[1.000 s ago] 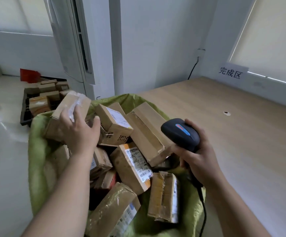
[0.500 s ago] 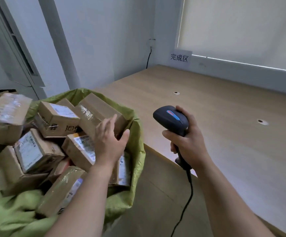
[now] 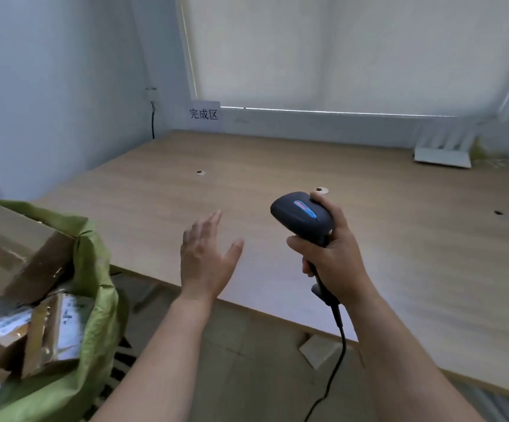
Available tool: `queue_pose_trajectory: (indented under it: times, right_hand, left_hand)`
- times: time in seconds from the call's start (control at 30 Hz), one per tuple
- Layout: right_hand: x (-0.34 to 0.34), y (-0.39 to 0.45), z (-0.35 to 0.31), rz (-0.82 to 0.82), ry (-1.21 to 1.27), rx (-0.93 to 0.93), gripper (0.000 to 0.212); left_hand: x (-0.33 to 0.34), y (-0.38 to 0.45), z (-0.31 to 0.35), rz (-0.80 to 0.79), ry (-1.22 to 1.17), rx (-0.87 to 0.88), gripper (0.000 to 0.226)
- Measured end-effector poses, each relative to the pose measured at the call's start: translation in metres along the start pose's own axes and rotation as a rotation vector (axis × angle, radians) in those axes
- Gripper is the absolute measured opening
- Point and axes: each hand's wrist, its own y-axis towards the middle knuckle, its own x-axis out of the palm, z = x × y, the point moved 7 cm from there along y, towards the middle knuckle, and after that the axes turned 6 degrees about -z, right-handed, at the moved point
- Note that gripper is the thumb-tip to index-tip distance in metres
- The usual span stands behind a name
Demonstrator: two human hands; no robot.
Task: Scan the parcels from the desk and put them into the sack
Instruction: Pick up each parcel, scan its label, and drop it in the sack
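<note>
The right hand grips a black corded handheld barcode scanner above the bare wooden desk. The left hand hovers flat-fingered and empty beside it. Brown cardboard parcels fill the green woven sack left of both hands.

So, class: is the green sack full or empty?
Full, or nearly: cardboard parcels are piled up to the rim of the sack, some poking above it. Its lower depth is out of view.

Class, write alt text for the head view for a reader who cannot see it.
Over a wooden desk, the right hand holds a scanner and the left hand is open and empty. A green sack of parcels sits at left.
</note>
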Motion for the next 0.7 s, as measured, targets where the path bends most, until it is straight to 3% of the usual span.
queue_pose_trajectory:
  times: [0.7]
  right_hand:
    - [-0.33, -0.135, -0.023, 0.664, -0.284, -0.011, 0.074]
  left_hand:
    - [0.264, -0.031, 0.311, -0.397, -0.3, 0.523, 0.061]
